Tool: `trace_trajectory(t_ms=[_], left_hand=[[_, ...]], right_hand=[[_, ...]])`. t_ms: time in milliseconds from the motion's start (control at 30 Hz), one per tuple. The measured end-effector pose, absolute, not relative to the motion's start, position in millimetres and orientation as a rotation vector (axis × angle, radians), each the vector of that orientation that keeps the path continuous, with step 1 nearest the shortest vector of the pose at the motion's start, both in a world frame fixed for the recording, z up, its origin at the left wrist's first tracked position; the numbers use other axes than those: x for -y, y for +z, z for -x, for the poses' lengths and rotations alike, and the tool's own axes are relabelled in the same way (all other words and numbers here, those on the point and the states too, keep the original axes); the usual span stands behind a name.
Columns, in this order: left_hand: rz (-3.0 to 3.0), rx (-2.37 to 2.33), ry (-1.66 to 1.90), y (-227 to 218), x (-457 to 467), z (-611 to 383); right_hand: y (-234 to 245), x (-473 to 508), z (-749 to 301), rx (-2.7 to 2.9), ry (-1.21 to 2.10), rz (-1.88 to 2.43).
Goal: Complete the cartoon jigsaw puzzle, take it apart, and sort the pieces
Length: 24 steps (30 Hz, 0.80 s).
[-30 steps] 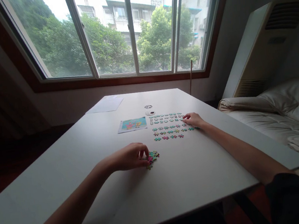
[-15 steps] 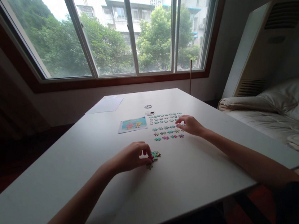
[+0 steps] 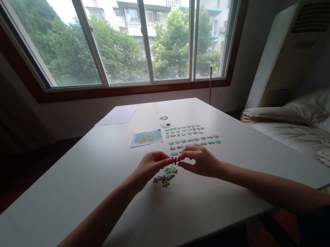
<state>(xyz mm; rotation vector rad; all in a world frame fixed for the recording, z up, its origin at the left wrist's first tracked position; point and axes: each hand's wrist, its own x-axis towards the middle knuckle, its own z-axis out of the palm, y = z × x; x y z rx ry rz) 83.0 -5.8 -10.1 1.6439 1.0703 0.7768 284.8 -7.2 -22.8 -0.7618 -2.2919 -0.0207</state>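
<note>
My left hand (image 3: 150, 167) and my right hand (image 3: 198, 160) meet above the white table (image 3: 127, 208), fingertips pinched together on a small puzzle piece (image 3: 174, 160) between them. Just below the hands lies a small cluster of joined colourful puzzle pieces (image 3: 164, 177). Beyond the hands, loose puzzle pieces (image 3: 191, 139) lie in rows. A small reference picture (image 3: 146, 137) lies left of those rows.
A sheet of paper (image 3: 116, 115) lies at the table's far left. Two small round objects (image 3: 165, 125) sit behind the rows. A window runs along the far wall. A bed with white bedding (image 3: 312, 121) and a tall air conditioner (image 3: 291, 48) stand to the right.
My right hand left the rows of loose pieces and came back toward me to meet the left hand. My left hand lifted off the joined cluster, which now lies uncovered.
</note>
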Motion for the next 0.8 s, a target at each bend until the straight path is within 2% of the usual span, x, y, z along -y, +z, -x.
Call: trace_trajectory(t_ms=[567, 700, 800], left_hand=[[-1.604, -1.067, 0.769, -8.9, 7.7, -86.2], [-1.775, -1.11, 0.712, -11.9, 3.1, -79.0], [-2.118, -1.172, 0.662, -15.8, -1.4, -69.7]], right_hand=[[-23.8, 2.6, -290.5, 2.305, -0.219, 0.754], [-18.3, -2.9, -299.0, 2.252, -0.226, 0.783], [-12.0, -8.2, -309.4, 2.15, -0.229, 0.807]])
